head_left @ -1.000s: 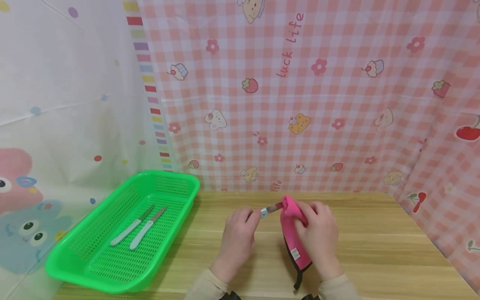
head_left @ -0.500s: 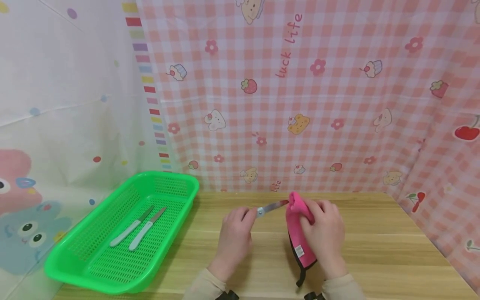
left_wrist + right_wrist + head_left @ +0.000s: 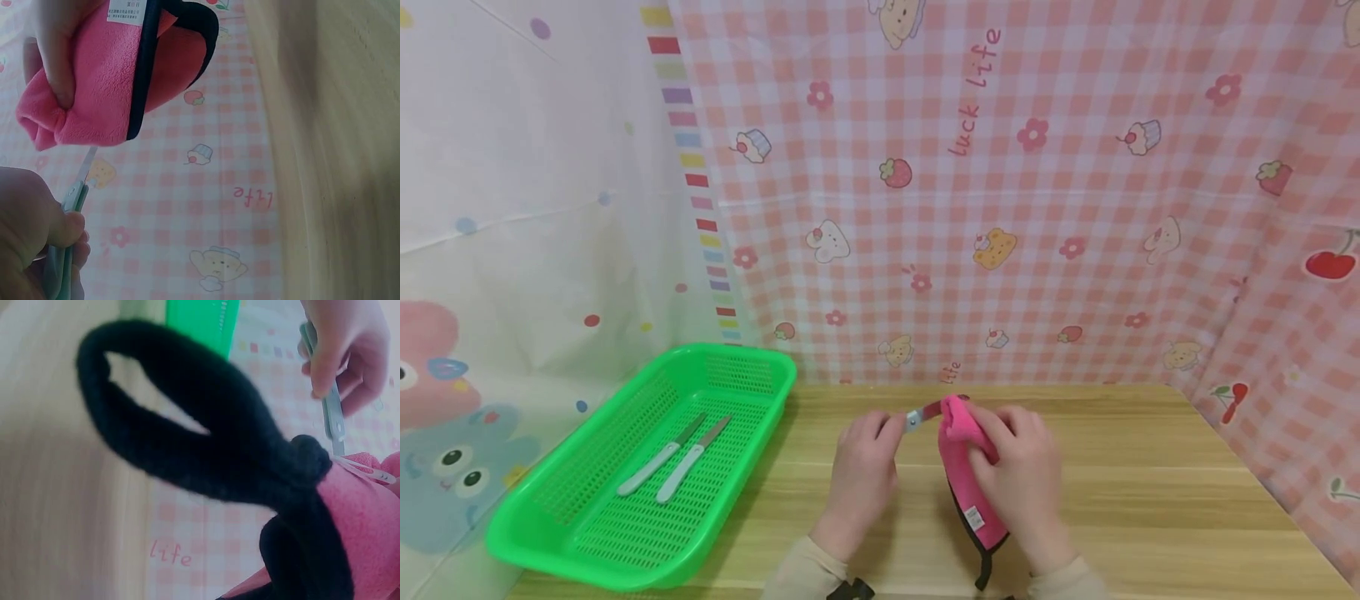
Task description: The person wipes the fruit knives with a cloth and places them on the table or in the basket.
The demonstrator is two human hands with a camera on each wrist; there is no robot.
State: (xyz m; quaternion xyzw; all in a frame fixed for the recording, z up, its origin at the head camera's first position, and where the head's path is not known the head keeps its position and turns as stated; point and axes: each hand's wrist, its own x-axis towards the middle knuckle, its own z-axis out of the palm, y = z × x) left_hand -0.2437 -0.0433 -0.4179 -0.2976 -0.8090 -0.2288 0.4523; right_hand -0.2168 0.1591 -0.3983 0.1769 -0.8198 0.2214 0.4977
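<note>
My left hand grips the pale handle of a small knife, its blade angled up to the right. A folded pink cloth with black edging and a white label is pinched in my right hand. Its upper fold lies round the blade, hiding part of it; the tip shows just past the fold. The left wrist view has the knife handle in the fist, below the cloth. Close to the camera in the right wrist view hangs the cloth's black loop.
A green perforated basket stands on the wooden table to the left. Two knives with pale handles lie inside it. A pink checked curtain hangs behind the table, and a white patterned one on the left.
The right hand moved the cloth right along the blade, baring more of it, then back left, covering most of it again. The left hand shifted slightly left, still holding the knife.
</note>
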